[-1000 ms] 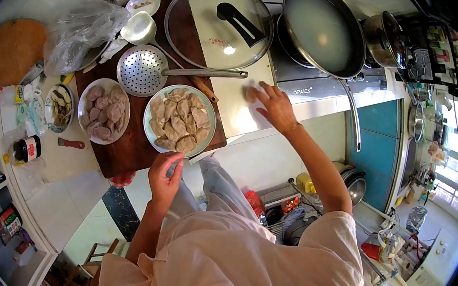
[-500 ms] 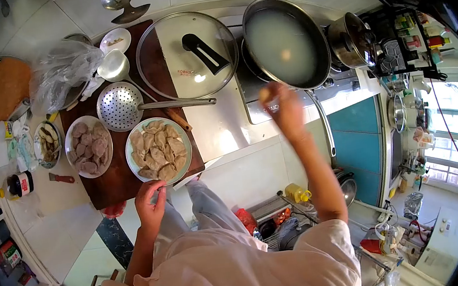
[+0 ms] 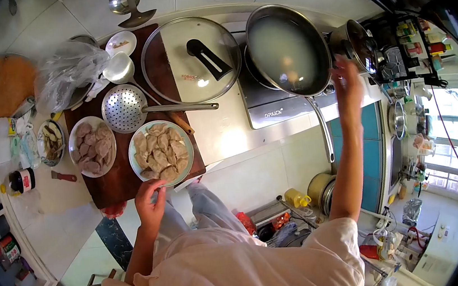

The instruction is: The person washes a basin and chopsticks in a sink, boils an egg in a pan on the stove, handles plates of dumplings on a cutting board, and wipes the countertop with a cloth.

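My left hand [image 3: 150, 204] is at the near rim of a pale green plate [image 3: 190, 160] heaped with dumplings [image 3: 160, 151]. Its fingers are loosely bent, thumb apart, with nothing visible in them. My right hand [image 3: 348, 87] is raised just right of the pan [image 3: 285, 52], above the stove's front edge. Motion smears its fingers, so whether they hold anything cannot be made out. Cloudy liquid fills the tilted-looking pan, with a small dark patch near its lower edge. Left of the green plate, a white plate [image 3: 75, 143] holds darker dumplings [image 3: 94, 146].
A perforated skimmer [image 3: 124, 108] lies above the plates on the dark board [image 3: 95, 187]. The glass lid [image 3: 190, 60] lies between board and stove. Beyond the pan stands a lidded pot [image 3: 349, 44]. The pan's handle [image 3: 323, 129] juts over the counter edge.
My right hand has moved from the counter across the stove front to the pan's right side. The left hand has come to the green plate's rim. The view has shifted.
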`<state>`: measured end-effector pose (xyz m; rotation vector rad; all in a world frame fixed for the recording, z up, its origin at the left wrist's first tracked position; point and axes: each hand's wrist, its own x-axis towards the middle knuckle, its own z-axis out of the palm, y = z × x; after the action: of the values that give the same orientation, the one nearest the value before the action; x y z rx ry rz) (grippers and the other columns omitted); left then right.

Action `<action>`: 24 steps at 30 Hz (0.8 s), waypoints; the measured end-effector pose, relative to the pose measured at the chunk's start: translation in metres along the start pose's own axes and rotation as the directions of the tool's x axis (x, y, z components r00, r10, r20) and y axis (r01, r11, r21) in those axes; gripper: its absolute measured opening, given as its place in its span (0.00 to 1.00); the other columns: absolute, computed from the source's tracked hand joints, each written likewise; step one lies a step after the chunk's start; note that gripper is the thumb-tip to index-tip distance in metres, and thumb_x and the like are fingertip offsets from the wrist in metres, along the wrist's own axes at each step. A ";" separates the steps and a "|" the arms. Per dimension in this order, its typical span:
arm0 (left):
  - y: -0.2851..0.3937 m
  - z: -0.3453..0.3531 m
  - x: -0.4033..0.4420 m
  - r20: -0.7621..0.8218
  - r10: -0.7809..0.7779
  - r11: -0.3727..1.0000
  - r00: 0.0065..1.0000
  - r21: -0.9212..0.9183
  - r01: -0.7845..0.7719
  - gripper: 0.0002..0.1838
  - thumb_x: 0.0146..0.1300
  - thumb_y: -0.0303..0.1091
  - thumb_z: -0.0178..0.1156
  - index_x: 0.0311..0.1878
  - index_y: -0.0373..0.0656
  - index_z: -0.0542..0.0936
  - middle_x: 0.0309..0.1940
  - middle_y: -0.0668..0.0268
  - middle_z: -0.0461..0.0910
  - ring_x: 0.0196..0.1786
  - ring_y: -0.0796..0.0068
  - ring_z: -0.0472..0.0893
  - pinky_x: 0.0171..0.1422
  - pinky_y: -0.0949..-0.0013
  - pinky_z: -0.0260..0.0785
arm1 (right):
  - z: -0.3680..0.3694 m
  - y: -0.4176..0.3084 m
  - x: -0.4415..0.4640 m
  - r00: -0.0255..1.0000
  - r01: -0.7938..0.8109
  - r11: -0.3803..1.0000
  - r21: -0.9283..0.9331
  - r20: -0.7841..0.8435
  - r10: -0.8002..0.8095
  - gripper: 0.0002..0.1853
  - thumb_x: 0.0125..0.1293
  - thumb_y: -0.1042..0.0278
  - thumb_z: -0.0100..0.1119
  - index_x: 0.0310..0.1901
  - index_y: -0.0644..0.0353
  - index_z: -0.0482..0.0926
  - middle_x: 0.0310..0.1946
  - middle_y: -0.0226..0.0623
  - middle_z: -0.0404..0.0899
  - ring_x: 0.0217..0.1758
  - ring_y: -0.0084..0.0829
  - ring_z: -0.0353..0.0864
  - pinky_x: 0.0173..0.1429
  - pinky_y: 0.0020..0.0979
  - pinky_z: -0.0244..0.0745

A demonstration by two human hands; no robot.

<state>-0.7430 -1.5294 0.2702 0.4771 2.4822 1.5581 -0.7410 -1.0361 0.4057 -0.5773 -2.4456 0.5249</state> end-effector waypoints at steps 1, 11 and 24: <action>0.000 0.000 0.000 0.004 -0.008 1.000 1.000 -0.010 0.008 0.09 0.54 0.21 0.60 0.40 0.37 0.80 0.36 0.59 0.80 0.38 0.66 0.80 0.42 0.70 0.72 | -0.019 -0.024 -0.004 0.998 0.041 0.999 0.005 -0.055 -0.040 0.12 0.62 0.75 0.59 0.48 0.60 0.76 0.37 0.38 0.81 0.36 0.27 0.80 0.41 0.27 0.75; 0.009 -0.013 0.002 -0.035 0.009 1.000 0.999 -0.022 -0.009 0.08 0.55 0.21 0.61 0.40 0.38 0.80 0.36 0.59 0.80 0.37 0.66 0.80 0.40 0.70 0.74 | 0.158 -0.085 -0.031 0.908 0.271 0.963 -0.008 0.334 -0.253 0.18 0.60 0.53 0.61 0.41 0.60 0.76 0.33 0.44 0.77 0.37 0.48 0.77 0.39 0.41 0.71; -0.019 -0.067 0.040 -0.055 0.085 0.996 0.995 0.000 -0.085 0.08 0.55 0.22 0.61 0.39 0.40 0.80 0.35 0.60 0.81 0.38 0.62 0.80 0.43 0.66 0.71 | 0.287 -0.104 0.022 0.914 -0.066 0.993 -0.100 0.393 0.100 0.24 0.44 0.66 0.67 0.47 0.58 0.75 0.39 0.48 0.80 0.44 0.48 0.80 0.47 0.41 0.74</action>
<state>-0.8044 -1.5795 0.2830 0.5545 2.5313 1.6266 -0.9597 -1.1788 0.2460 -0.6652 -2.8505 0.6272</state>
